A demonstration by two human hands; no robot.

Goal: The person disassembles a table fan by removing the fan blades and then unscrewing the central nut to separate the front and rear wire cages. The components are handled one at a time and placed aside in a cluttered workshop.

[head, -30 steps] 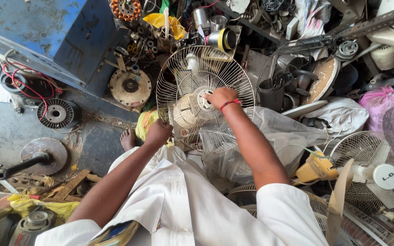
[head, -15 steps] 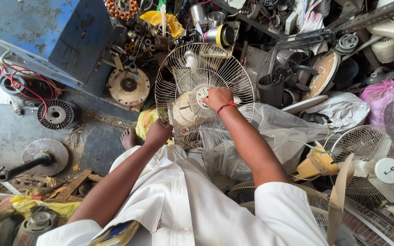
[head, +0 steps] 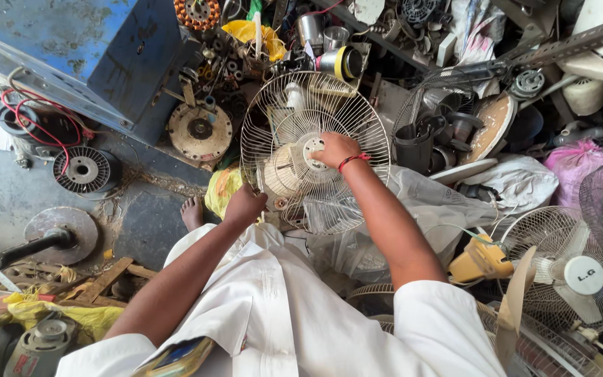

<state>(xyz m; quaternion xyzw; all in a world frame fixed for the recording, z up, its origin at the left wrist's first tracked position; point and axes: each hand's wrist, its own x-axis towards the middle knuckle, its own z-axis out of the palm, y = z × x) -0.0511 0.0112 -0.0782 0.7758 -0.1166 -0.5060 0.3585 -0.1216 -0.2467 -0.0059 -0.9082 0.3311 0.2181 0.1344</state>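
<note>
Right now, in the head view, you are looking straight down over your white shirt (head: 273,314) at a cream wire fan guard (head: 314,150) lying in the middle of the clutter. Your right hand (head: 334,149) rests on the round hub at the guard's centre, fingers curled over it, a red thread on the wrist. Your left hand (head: 244,207) is closed around the guard's near-left rim. The guard sits just far of your lap, tilted a little, with a cream motor housing (head: 284,174) under it.

A clear plastic bag (head: 413,216) lies crumpled to the right of your forearm, and a pink bag (head: 581,171) sits further right. A yellow bag (head: 221,190) peeps out beside your left hand, near a bare foot (head: 191,213). Far left stands a blue metal cabinet (head: 78,49), with red wires (head: 36,126) at its foot. At the near right, a white fan (head: 567,269) carries a round white badge at its centre. A roll with a yellow band (head: 340,63) lies far of the guard.
</note>
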